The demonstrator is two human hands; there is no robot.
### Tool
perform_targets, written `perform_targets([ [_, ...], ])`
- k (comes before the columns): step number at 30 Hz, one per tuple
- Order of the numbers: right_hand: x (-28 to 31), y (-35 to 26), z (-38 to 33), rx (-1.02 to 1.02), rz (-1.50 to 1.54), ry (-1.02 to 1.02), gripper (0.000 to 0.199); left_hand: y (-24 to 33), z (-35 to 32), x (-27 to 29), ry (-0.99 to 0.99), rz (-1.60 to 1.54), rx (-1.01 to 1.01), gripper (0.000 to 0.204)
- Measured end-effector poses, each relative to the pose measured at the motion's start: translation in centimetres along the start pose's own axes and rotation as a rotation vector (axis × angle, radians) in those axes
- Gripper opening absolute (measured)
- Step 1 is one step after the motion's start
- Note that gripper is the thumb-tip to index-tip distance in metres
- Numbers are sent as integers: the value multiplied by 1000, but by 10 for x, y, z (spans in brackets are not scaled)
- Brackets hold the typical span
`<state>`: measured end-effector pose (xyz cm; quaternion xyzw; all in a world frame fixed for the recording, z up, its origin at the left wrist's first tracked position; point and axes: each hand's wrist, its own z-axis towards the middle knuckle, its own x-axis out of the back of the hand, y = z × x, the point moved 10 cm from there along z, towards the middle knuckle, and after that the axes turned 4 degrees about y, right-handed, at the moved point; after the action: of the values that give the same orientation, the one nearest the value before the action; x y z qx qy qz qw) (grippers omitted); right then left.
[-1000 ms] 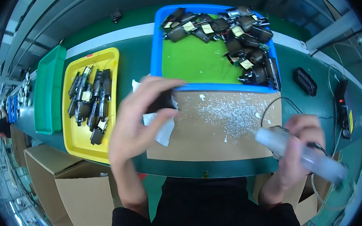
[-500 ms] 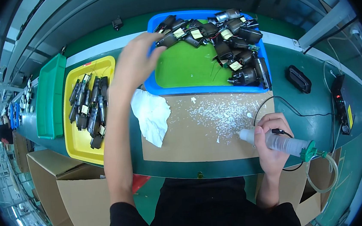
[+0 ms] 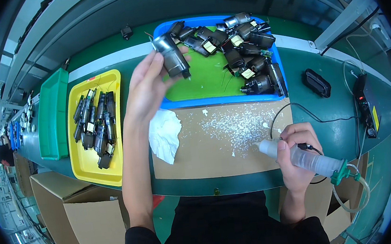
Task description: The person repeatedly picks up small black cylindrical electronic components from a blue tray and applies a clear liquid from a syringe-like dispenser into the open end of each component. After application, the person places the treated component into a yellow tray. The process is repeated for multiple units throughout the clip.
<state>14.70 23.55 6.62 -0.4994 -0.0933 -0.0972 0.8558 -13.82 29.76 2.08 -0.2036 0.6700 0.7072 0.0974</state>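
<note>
My left hand [image 3: 145,87] grips a dark, glossy cylindrical unit [image 3: 171,56] with a thin lead at its top, raised over the near-left side of a blue tray [image 3: 221,100]. Several similar dark units [image 3: 234,56], some bearing pale labels, lie heaped at the tray's back and right on its green bottom. Wrapped in my right hand [image 3: 297,166] is a clear dispensing syringe [image 3: 319,163] with a green cap and a hose at its rear. Its whitish tip points left over a brown cardboard sheet [image 3: 189,162] scattered with small white bits [image 3: 238,130].
A crumpled white wipe [image 3: 165,136] lies on the sheet's left part. Further left stand a yellow tray [image 3: 98,177] of dark units and a green tray [image 3: 51,111]. At right are a black case [image 3: 317,83], a controller box [image 3: 366,107] and a cable. Open cartons [image 3: 93,224] stand below the bench.
My left hand has come back from the blue tray's left edge and now holds up a dark cylindrical unit. My right hand stays in nearly the same place with the syringe.
</note>
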Motion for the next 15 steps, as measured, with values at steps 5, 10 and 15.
perform_targets([
  [5, 3, -14, 13, 55, -10, 45, 15, -40, -33, -30, 112, -471, 366, 52],
  [10, 5, -38, 25, 124, -19, 32, 15, -55, -43, -60, -112, -324, 295, 58],
  [15, 2, -72, 29, 279, 139, 109, 30, -56, -60, -92, -390, -375, 292, 58],
])
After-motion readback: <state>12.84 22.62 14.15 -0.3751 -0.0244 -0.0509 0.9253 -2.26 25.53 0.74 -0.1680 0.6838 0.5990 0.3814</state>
